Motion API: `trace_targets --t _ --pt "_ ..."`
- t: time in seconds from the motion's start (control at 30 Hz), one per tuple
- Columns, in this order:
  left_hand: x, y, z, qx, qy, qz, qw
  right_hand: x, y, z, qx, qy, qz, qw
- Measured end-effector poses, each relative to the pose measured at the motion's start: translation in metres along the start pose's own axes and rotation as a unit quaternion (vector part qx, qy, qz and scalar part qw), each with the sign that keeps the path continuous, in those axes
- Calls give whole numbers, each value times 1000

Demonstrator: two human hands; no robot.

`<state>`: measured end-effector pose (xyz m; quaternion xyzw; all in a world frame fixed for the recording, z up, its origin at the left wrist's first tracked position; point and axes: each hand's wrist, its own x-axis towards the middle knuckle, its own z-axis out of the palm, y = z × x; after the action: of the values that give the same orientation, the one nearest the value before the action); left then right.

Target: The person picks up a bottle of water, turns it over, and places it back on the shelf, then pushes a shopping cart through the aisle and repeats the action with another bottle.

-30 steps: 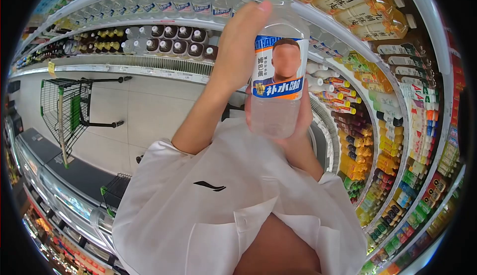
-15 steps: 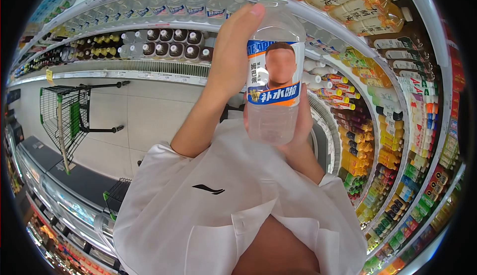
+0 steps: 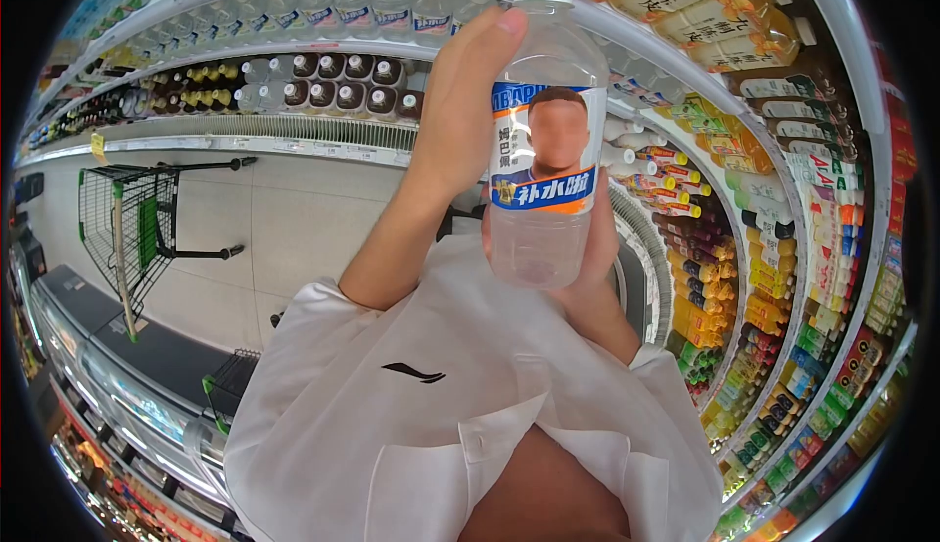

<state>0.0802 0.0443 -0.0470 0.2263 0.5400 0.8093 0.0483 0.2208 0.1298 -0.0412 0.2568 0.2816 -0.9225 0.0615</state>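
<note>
A clear plastic drink bottle (image 3: 541,238) with a white cap is held upright in front of my chest. Its blue, orange and white label, with a printed portrait, faces me. My left hand (image 3: 468,87) is closed around the bottle's upper left side, the thumb up near its shoulder below the cap. Lower down, my right hand (image 3: 601,248) grips the bottle from behind and on the right, close to its base. Most fingers of both hands are hidden behind the bottle.
Curved shelves of drinks (image 3: 392,15) run ahead and around to the right, with large amber bottles (image 3: 676,8) at upper right. Dark-bodied bottles (image 3: 350,98) stand on a lower shelf. A green-and-black shopping cart (image 3: 122,224) is on the tiled floor (image 3: 304,214) at left.
The bottle and both hands have shifted very slightly to the right, and the label is turned a little. The grip looks the same.
</note>
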Motion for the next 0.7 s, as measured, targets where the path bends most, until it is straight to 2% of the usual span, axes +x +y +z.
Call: trace_targets --t 0.1,0.17,0.2,0.27,0.3,0.6,0.7 --pt "-4 -4 0 71 54 2 996 -1 -1 2 4 18 1 1000" --pt "-1 3 -5 7 -18 -50 999 -1 -1 2 -2 9 -1 1000" --pt "-2 1 -6 7 -18 -50 999 -1 -1 1 -2 9 -1 1000" --pt "-5 -3 -7 122 -7 -42 992 0 -1 0 -1 8 -7 1000" --pt "-5 -4 -6 122 -7 -42 992 0 -1 1 -1 8 -7 1000" --pt "3 -3 -2 110 -11 54 992 1 -2 1 2 23 -9 1000" --pt "8 -2 -2 64 -21 67 996 2 -1 -2 4 -15 1 1000"
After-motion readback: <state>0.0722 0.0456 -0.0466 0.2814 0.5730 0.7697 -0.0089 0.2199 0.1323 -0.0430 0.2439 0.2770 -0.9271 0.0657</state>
